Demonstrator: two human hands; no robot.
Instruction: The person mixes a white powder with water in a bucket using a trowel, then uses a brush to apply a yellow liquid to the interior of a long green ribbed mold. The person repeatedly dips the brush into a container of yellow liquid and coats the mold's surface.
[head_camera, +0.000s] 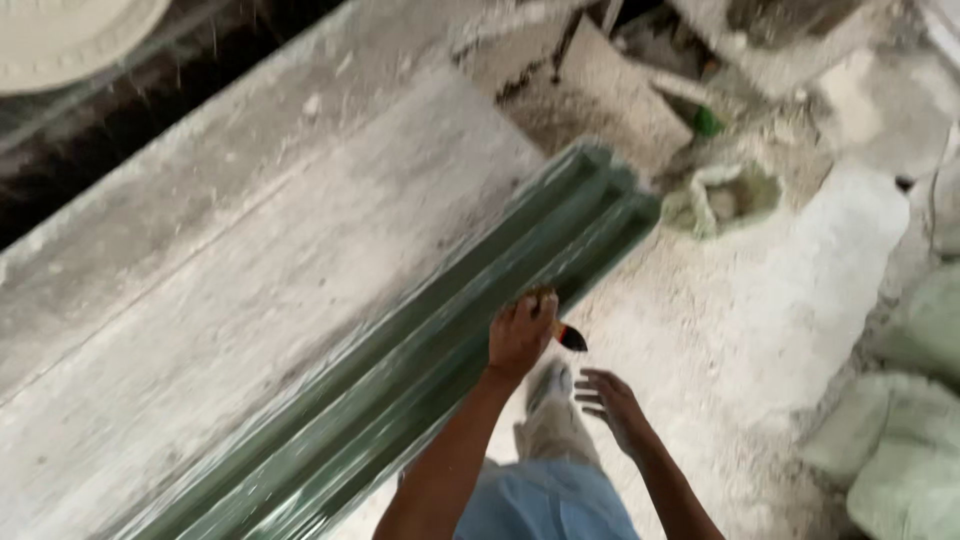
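A long dark green ribbed mould (430, 370) lies along the near edge of a dusty concrete bench (250, 260). My left hand (520, 335) rests on the mould's edge near its far end, closed around a small brush (570, 338) whose orange and black end sticks out to the right. My right hand (612, 405) hovers lower and to the right, over the floor. It holds nothing, and its fingers are spread. My leg and shoe (550, 400) show between the two arms.
A round white plaster piece (60, 35) sits at the top left. Pale sacks (900, 440) are stacked at the right. Rubble, a slab (610, 90), a green bottle (707, 122) and a crusted container (730, 195) lie on the plaster-covered floor beyond the mould.
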